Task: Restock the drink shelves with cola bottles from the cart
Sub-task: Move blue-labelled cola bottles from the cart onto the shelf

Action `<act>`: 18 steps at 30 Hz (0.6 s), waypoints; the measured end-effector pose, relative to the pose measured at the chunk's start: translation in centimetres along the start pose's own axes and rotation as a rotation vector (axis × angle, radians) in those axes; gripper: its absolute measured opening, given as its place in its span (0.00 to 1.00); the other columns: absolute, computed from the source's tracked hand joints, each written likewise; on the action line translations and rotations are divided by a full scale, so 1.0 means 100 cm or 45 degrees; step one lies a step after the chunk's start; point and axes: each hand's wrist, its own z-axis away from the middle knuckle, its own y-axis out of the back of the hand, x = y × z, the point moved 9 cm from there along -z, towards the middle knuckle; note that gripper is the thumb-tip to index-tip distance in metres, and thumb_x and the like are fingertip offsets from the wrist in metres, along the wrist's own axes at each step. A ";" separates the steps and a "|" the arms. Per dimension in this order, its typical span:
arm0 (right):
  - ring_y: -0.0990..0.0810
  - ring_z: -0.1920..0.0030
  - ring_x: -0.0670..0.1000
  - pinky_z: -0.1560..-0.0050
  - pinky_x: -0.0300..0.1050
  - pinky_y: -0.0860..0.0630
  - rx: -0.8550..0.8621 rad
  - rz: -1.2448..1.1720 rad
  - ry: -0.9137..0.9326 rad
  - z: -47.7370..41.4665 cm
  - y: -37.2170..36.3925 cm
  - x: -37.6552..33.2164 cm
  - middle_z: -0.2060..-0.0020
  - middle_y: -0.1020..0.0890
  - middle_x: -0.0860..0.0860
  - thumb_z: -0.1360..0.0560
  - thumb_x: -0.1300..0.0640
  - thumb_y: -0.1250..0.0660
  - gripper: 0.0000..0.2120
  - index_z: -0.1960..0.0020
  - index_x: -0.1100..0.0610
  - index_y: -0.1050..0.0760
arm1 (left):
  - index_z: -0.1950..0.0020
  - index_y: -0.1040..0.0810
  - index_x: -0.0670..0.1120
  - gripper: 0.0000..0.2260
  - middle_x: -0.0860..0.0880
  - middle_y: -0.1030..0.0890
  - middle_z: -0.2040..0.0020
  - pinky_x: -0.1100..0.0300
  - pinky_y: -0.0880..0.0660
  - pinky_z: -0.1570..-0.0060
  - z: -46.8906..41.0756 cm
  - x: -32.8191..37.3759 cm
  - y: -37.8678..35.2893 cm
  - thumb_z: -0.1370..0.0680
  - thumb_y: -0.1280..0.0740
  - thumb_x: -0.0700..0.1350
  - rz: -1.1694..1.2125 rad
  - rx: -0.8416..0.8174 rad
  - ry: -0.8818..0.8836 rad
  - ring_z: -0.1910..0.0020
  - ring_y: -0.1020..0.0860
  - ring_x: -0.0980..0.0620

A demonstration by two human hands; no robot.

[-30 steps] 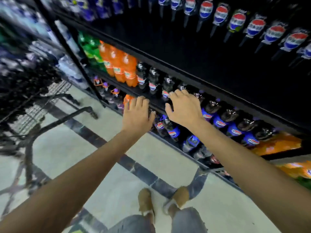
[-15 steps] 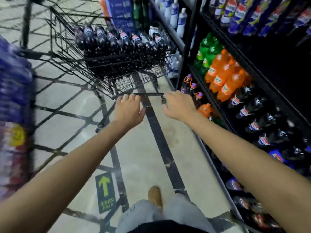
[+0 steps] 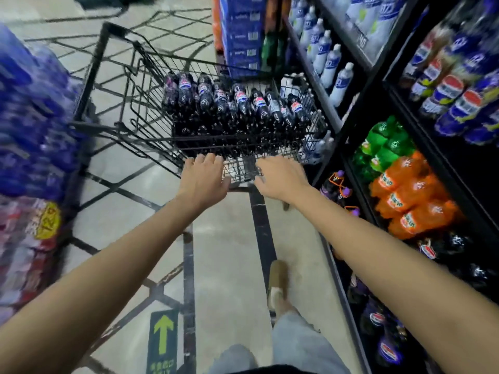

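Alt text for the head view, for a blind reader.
Left hand and right hand reach to the near edge of a black wire cart loaded with cola bottles, holding none. Drink shelves with orange soda bottles stand right.

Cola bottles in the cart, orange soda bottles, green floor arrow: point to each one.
cola bottles (image 3: 241, 99), head view, label of one bottle
orange soda bottles (image 3: 413, 182), head view, body of one bottle
green arrow (image 3: 162, 340), head view, its shaft
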 end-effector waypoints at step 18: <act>0.24 0.58 0.52 0.68 0.42 0.34 -0.198 -0.051 0.373 -0.272 -0.025 0.061 0.60 0.24 0.51 0.22 0.52 0.42 0.09 0.51 0.57 0.28 | 0.36 0.28 0.44 0.19 0.45 0.25 0.38 0.47 0.34 0.36 -0.222 -0.089 -0.023 0.21 0.43 0.55 0.008 -0.127 0.354 0.38 0.28 0.45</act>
